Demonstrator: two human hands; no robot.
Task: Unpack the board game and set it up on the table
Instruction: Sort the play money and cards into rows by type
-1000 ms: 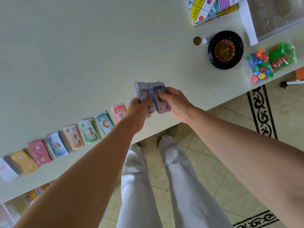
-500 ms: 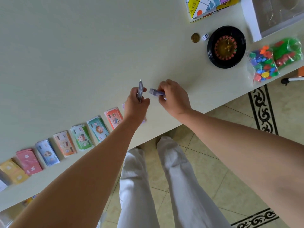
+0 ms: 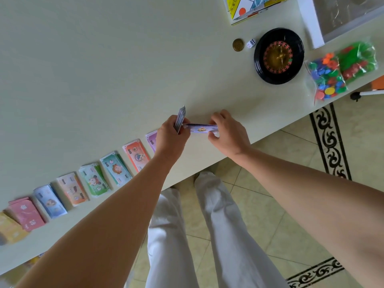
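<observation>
Mid-frame at the bench (image 3: pixel 104 69) edge, left hand (image 3: pixel 172 140) pinches an upright wad of notes (image 3: pixel 180 118); right hand (image 3: pixel 229 133) pinches a purple bundle (image 3: pixel 202 128) by its end. This light, floppy, slippery paper is probably best gripped at short edges.

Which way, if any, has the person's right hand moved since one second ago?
Yes. The right hand has parted from the left hand holding the note stack, taking purple paper notes rightward, away from the orange note pile.

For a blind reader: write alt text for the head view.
The left hand grips an upright stack of play money; the right hand pinches purple notes flat over the table. Money piles line its edge, left of a roulette wheel.
</observation>
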